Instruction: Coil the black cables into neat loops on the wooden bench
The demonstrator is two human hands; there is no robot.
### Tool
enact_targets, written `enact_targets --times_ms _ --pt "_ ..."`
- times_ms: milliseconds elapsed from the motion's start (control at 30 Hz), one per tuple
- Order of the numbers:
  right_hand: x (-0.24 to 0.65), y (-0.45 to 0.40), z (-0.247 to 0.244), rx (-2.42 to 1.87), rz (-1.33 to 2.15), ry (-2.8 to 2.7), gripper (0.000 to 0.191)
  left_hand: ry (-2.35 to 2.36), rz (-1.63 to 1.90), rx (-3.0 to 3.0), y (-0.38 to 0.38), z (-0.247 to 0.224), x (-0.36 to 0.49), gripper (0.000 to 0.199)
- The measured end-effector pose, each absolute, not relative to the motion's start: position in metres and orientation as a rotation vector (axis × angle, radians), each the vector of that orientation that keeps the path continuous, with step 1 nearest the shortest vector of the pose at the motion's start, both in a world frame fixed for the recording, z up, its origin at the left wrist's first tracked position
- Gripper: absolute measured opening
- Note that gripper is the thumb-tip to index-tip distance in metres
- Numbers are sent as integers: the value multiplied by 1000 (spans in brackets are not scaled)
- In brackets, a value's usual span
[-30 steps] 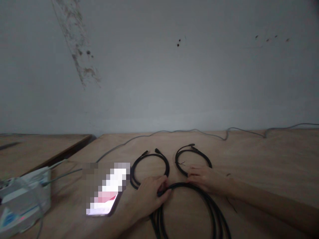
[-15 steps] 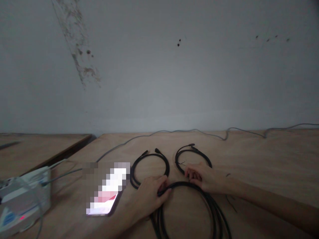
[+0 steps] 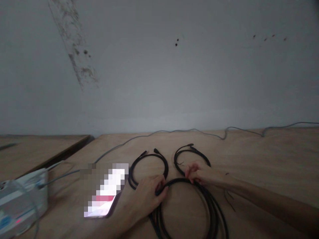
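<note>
Along the top of the black cable coil (image 3: 180, 180), the left hand (image 3: 148, 196) grips it closed while the right hand (image 3: 198, 174) pinches it, spacing the loop evenly.

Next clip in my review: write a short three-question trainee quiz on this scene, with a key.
1. How many black cable coils lie on the plywood tabletop?
2. True or false: the left hand grips the largest coil.
3. Which hand is nearer the white plastic box?

Key: 1. Three. 2. True. 3. The left hand.
</note>
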State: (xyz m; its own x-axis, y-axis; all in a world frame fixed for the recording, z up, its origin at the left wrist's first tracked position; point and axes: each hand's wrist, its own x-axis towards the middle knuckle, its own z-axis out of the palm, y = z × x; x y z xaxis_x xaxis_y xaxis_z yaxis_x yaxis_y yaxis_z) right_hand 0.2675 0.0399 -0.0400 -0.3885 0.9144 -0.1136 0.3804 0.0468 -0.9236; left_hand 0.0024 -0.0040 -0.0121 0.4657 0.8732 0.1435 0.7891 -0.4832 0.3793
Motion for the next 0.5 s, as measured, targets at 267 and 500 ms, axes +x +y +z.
enact_targets --times_ms 267,500 --pt "277 30 -36 -1294 1231 -1890 29 1484 502 2481 0 -15 0 15" --pt "276 26 -30 -1121 686 -2190 22 1484 488 2473 0 -13 0 15"
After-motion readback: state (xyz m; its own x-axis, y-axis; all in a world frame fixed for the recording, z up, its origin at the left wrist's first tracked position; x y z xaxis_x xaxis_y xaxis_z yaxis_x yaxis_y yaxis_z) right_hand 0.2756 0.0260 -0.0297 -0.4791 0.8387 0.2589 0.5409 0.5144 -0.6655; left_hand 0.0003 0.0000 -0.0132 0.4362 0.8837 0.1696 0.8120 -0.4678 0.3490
